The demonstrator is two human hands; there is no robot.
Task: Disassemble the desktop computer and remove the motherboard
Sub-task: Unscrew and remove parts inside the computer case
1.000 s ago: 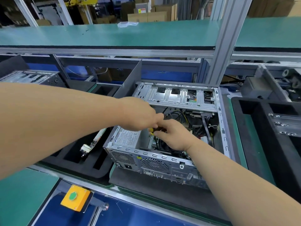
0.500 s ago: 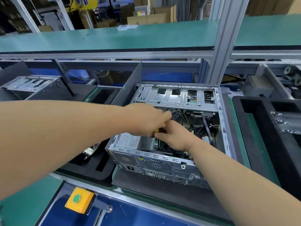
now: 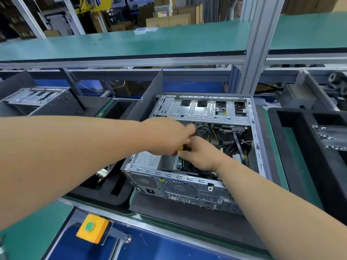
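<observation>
Desktop computer [image 3: 197, 147]: lay on its side on a dark mat [image 3: 169, 209], side panel off, interior facing up for access. Motherboard [image 3: 225, 147]: seated in the case floor under cables. Left hand [image 3: 169, 136]: fingers curled round a small yellow-handled tool [image 3: 180, 147], probably a screwdriver. Right hand [image 3: 199, 154]: reached in beside it, touching, probably steadying the tool; finger state could not be told.
</observation>
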